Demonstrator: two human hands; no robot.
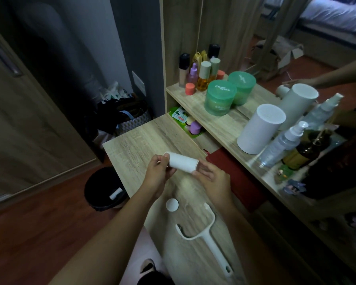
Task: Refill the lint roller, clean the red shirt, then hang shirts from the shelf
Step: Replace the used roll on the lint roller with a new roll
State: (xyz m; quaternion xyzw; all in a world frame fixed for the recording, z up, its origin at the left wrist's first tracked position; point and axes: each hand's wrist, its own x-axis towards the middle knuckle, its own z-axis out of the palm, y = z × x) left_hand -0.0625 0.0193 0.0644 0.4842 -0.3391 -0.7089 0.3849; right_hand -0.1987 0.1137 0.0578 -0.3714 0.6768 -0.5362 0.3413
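Now white refill roll (182,162) held between both hands' fingers (162,159), pinched at ends; right grip seemingly light.

Refill roll (182,162): white
Roller handle (211,240): white
Shirt (235,177): red
Jars (220,97): green
Desk (140,138): pale woodgrain

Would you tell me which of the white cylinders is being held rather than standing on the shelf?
The small white roll, held sideways between left hand and right hand; the larger white cylinder stands upright on the shelf.
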